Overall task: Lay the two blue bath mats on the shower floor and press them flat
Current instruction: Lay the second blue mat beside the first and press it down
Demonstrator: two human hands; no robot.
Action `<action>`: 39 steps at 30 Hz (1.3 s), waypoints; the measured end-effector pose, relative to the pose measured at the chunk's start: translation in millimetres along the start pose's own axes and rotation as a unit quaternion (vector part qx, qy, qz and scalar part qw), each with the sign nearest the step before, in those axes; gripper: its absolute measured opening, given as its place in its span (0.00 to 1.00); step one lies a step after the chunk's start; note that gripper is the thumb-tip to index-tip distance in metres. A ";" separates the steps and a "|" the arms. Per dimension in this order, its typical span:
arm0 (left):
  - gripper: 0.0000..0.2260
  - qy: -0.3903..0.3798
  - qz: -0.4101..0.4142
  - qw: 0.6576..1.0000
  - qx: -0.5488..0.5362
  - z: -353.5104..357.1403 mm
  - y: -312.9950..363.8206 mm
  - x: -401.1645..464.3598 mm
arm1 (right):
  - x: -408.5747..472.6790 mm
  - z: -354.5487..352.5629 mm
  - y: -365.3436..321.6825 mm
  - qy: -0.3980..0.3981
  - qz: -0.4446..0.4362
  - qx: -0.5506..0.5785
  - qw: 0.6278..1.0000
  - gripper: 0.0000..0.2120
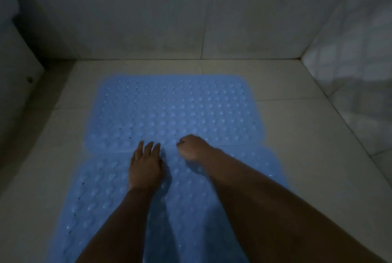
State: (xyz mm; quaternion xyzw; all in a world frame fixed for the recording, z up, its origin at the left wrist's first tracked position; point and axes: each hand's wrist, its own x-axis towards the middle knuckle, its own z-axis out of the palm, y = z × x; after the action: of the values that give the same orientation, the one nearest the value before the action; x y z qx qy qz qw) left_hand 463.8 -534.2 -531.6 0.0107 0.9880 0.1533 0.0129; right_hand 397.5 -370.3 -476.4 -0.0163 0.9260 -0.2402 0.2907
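Two blue bath mats are seen laid on the pale tiled shower floor [297, 127], one beyond the other. The far mat [174, 110] is spread with its long axis running left to right, its rounded far corners pointing toward the back wall [148, 19], from which it is kept apart by a strip of bare tile. The near mat [101, 199] is set just in front of it, the two meeting along a seam across the middle of the view; its near end is cut off by the bottom edge, so its long axis cannot be told with certainty. Both are shown bubble-textured side up and lying flat where visible. The left hand [145, 167] is placed palm down on the near mat at the seam, its fingers straight and relaxed, the tips reaching onto the far mat. The right hand [192, 147] is set at the seam just beside it, its fingers curled under; whether mat material is pinched cannot be told in the dim, blurred light. A tiled side wall [350, 61] is seen at the right.
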 end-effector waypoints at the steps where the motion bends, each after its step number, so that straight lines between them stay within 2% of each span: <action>1: 0.27 0.000 0.016 1.000 -0.004 5.1 14.3 1.8 | 0.3 -15.9 8.7 0.026 -0.001 -0.011 1.000 0.18; 3: 0.26 0.000 0.067 0.998 -0.018 19.4 47.6 3.6 | -4.8 -36.0 34.2 0.082 0.006 -0.024 0.996 0.16; 7: 0.26 -0.025 0.138 0.989 -0.040 58.7 106.8 -3.5 | -16.8 -43.5 91.7 0.173 0.007 0.021 0.985 0.15; 10: 0.30 -0.070 0.133 0.989 0.007 85.8 122.4 -16.3 | -19.5 -35.5 130.0 0.227 -0.020 0.004 0.974 0.17; 14: 0.33 -0.039 0.130 0.990 0.045 102.1 118.8 -18.9 | -16.2 -22.5 166.4 0.255 -0.026 -0.041 0.966 0.23; 17: 0.32 -0.018 0.141 0.989 0.030 104.9 121.3 -16.1 | -15.8 -19.0 185.0 0.269 -0.042 -0.068 0.960 0.21; 19: 0.31 -0.033 0.128 0.991 0.021 105.0 125.4 -15.9 | -16.5 -21.5 191.0 0.270 -0.057 -0.069 0.959 0.21; 22: 0.33 -0.110 0.095 0.989 0.017 92.2 134.4 -11.7 | -22.2 -26.8 188.7 0.250 -0.068 -0.074 0.963 0.20; 26: 0.38 -0.261 0.073 0.962 -0.038 58.6 136.1 14.5 | -41.6 -20.3 164.8 0.187 -0.086 -0.079 0.975 0.22; 28: 0.38 -0.231 0.067 0.968 -0.073 46.8 125.6 18.2 | -48.4 0.6 154.4 0.138 -0.080 -0.103 0.982 0.26; 31: 0.38 -0.094 0.066 0.991 -0.062 42.1 113.6 11.6 | -49.8 45.3 153.9 0.108 -0.049 -0.129 0.985 0.36; 33: 0.34 -0.036 0.072 0.995 -0.059 44.2 113.8 8.1 | -51.3 66.8 158.4 0.168 -0.055 -0.142 0.974 0.36; 36: 0.29 0.003 0.085 0.996 -0.040 49.6 112.7 7.2 | -53.1 79.9 159.0 0.266 -0.082 -0.155 0.948 0.34; 39: 0.27 0.014 0.082 0.996 -0.011 58.5 105.2 2.8 | -52.8 85.9 160.2 0.289 -0.083 -0.165 0.939 0.36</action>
State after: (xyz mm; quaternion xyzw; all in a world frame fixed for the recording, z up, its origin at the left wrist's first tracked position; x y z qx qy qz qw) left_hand 464.5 -416.2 -555.4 0.0898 0.9821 0.1651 -0.0137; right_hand 505.8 -257.1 -582.7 -0.0704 0.9922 -0.1013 -0.0173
